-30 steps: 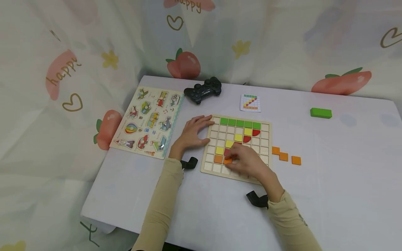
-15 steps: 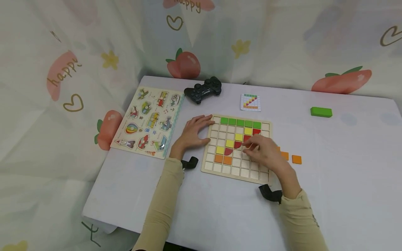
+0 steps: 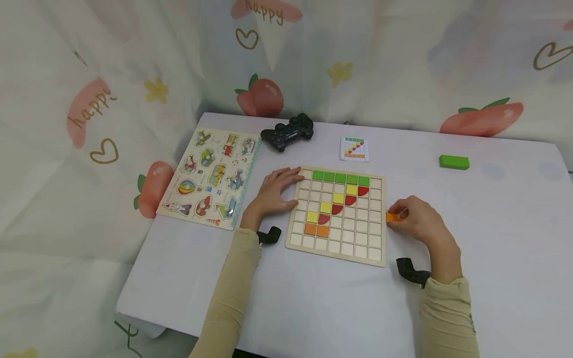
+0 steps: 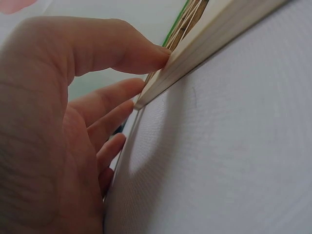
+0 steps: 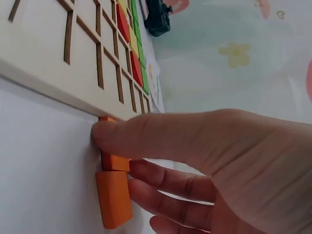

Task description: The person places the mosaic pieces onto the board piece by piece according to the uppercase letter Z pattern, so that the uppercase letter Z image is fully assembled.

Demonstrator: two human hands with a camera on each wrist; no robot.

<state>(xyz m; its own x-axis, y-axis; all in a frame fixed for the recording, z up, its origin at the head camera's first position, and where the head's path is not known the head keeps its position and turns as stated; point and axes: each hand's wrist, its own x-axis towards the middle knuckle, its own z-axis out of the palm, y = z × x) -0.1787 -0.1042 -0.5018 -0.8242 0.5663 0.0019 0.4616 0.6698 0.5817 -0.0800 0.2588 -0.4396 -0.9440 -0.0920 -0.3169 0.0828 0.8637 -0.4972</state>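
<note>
A wooden grid board bears a row of green tiles, a diagonal of yellow tiles with red quarter-round pieces, and two orange tiles lower left. My left hand rests at the board's left edge; its thumb and fingertips touch the rim. Off the right edge, my right hand pinches a loose orange tile between thumb and fingers. In the right wrist view a second loose orange tile lies right against it. From the head, my hand hides the second one.
A small pattern card lies behind the board. A black game controller sits at the back, beside a picture puzzle board on the left. A green block lies at the back right. Patterned cloth hangs behind the table.
My right hand has left the orange tile on the board's lower left and moved right to the loose orange tiles, pinching one. The left hand stays on the rim.
</note>
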